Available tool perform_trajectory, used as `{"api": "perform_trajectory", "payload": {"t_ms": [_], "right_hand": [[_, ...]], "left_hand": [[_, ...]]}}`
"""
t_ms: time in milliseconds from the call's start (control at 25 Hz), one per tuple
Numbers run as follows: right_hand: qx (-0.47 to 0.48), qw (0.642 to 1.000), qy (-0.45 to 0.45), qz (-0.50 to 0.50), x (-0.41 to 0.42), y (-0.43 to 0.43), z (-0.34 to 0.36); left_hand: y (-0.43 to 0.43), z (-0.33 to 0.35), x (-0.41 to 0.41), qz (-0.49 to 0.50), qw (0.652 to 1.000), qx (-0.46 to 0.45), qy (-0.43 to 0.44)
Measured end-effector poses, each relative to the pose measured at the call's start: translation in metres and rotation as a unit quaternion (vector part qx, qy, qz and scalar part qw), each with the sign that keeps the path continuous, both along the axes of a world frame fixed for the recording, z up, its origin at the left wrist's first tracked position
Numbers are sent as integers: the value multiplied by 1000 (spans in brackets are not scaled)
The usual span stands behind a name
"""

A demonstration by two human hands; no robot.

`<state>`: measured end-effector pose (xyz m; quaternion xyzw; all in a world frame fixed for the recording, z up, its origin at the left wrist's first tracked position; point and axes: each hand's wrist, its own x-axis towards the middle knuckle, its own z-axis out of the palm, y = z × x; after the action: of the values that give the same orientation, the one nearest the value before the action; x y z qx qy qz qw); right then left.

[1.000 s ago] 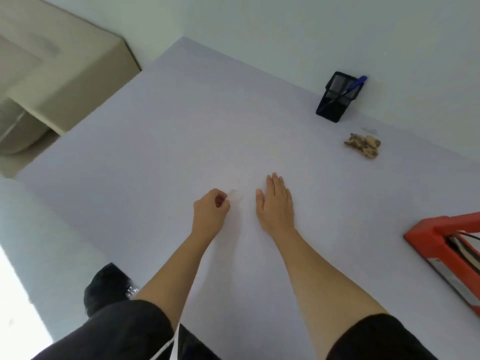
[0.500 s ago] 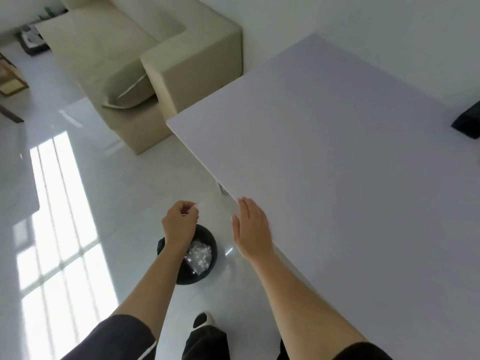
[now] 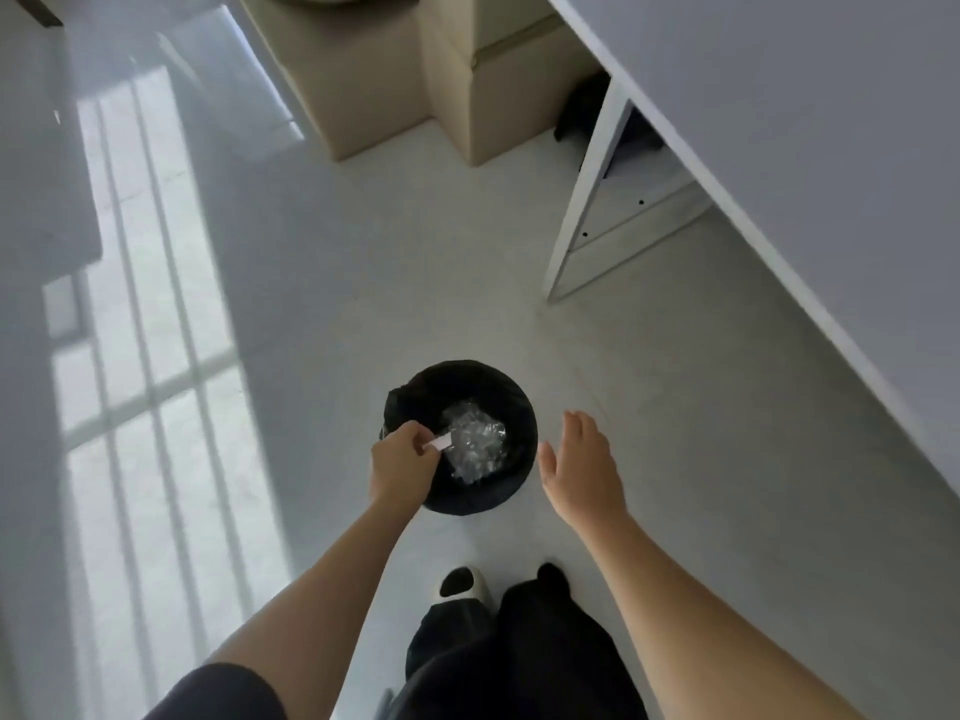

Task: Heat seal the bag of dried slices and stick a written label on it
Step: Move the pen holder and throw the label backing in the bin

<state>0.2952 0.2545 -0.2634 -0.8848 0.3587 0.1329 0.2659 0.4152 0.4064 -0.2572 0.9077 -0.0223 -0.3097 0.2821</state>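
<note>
My left hand [image 3: 400,467] pinches a small white paper strip [image 3: 438,443] and holds it over the mouth of a black waste bin [image 3: 511,407] on the floor. Crumpled clear plastic [image 3: 474,445] lies inside the bin. My right hand [image 3: 583,467] hovers to the right of the bin with its fingers apart and nothing in it. The bag of dried slices, the sealer and the pen holder are out of view.
The white table [image 3: 810,111] fills the upper right, its white leg [image 3: 587,189] standing on the pale floor. A beige sofa [image 3: 410,70] is at the top. My shoe [image 3: 462,584] and dark trousers [image 3: 524,652] are below the bin.
My view swung from the tabletop down to the floor. My left hand carried the paper strip off the table to above the bin, and my right hand left the table edge.
</note>
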Motion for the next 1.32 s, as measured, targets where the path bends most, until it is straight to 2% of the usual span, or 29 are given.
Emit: {"api": "perform_trajectory", "payload": {"t_ms": [120, 320, 480, 600, 720, 840, 960, 1160, 1320], "right_hand": [[23, 999, 39, -6, 7, 4, -80], [4, 996, 84, -32, 15, 10, -184], [-6, 996, 57, -71, 11, 17, -246], [34, 992, 1, -123, 6, 22, -268], [30, 992, -23, -122, 6, 23, -273], [27, 995, 1, -98, 5, 18, -255], [30, 997, 11, -69, 1, 17, -197], [24, 999, -22, -16, -8, 19, -25], [-21, 995, -84, -56, -18, 10, 134]], "left_hand": [[14, -99, 1, -14, 999, 33, 18], [16, -211, -1, 19, 998, 31, 47], [6, -276, 5, -13, 998, 17, 65], [-4, -310, 7, -31, 995, 43, 89], [-11, -322, 6, -50, 991, 76, 94], [-11, -298, 5, -72, 990, 99, 66], [-5, -228, 5, -65, 991, 106, 41], [-4, -55, -2, -47, 997, 59, 13], [-39, 119, -21, -129, 986, -50, -96]]}}
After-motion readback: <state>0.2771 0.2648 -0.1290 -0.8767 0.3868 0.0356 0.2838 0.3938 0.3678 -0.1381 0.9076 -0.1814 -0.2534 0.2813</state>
